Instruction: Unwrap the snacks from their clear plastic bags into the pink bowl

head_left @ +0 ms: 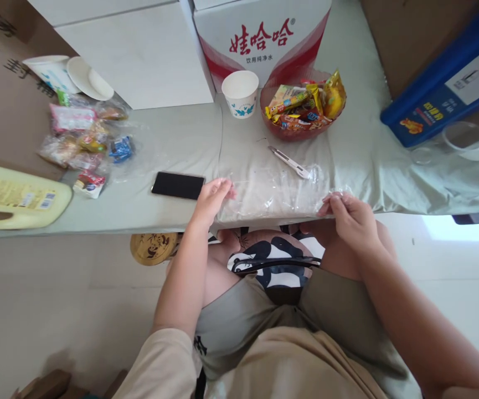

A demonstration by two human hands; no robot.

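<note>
Left hand (pixel 212 197) and right hand (pixel 349 213) each pinch, it seems, 1 near corner of a clear bag (pixel 272 194).

Clear, crinkled plastic bag (pixel 272 194), seemingly empty, flat at the near edge of the cloth-covered table (pixel 173 138).

On the grey-covered surface (pixel 173 138) a black phone (pixel 178 185) lies flat near the front edge, with a white box cutter (pixel 291 162) to its right. Behind them stand 1 paper cup (pixel 240 93) and, just beside it, a red bowl (pixel 293 134) heaped with snack packets (pixel 305 102), both in front of a white carton (pixel 259 39) printed with red characters. At the left are a loose pile of wrapped snacks (pixel 83 141), a yellow bottle (pixel 15 197) on its side, a second cup (pixel 50 72) and a white plate (pixel 88 78); at the right, a blue box (pixel 451 83) and a clear cup (pixel 465 137).
</note>
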